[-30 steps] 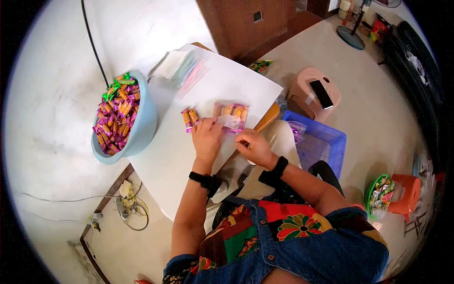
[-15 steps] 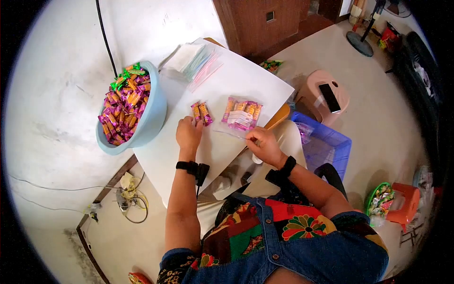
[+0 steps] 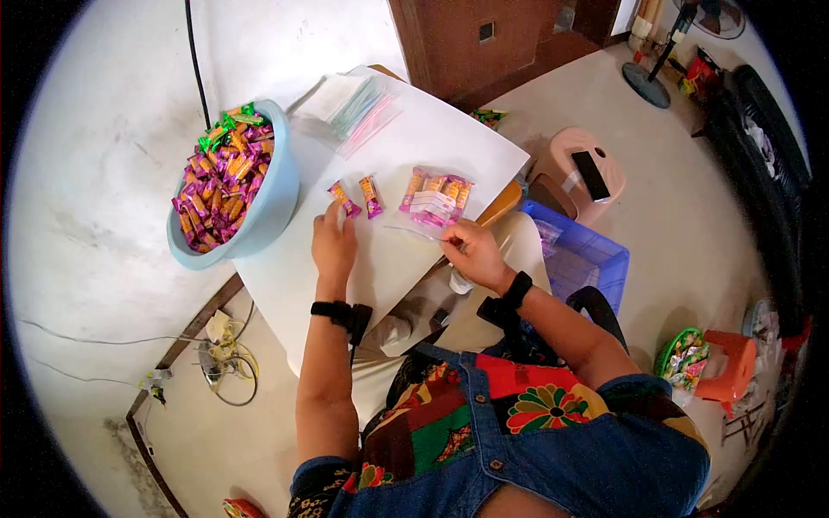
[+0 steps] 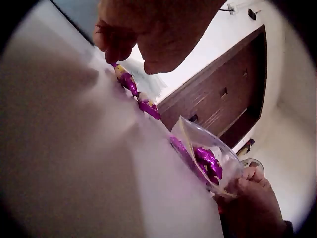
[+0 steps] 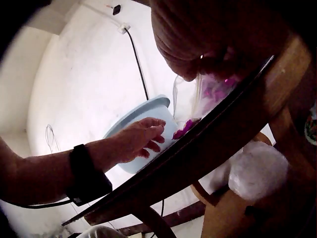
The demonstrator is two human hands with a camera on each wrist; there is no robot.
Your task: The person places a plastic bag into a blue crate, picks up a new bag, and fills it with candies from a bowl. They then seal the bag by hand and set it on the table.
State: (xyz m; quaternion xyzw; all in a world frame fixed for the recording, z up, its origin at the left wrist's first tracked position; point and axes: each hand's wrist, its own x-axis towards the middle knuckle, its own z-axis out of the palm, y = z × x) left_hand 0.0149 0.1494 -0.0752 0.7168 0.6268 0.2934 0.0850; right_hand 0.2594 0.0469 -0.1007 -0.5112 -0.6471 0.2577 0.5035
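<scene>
Two purple-and-orange wrapped snacks lie apart on the white table [image 3: 285,285]. At the lower end of the left snack [image 3: 344,198] are the fingertips of my left hand [image 3: 334,246], loosely extended; the right wrist view also shows this hand [image 5: 136,141] with spread fingers. The other snack [image 3: 371,197] lies between it and a clear bag [image 3: 440,192] containing several such snacks. My right hand [image 3: 475,253] pinches the bag's near edge. In the left wrist view the bag's mouth [image 4: 185,136] gapes, with the right hand [image 4: 252,203] at its edge.
A blue tub [image 3: 281,186] full of wrapped snacks stands left of the table. Flat clear bags [image 3: 358,112] lie at the table's back. To the right are a pink stool [image 3: 563,160] with a phone [image 3: 591,176] and a blue crate [image 3: 609,268].
My left hand has moved off the bag to the loose snacks, and the left one now lies farther from the other. My right hand has come to pinch the bag's near edge.
</scene>
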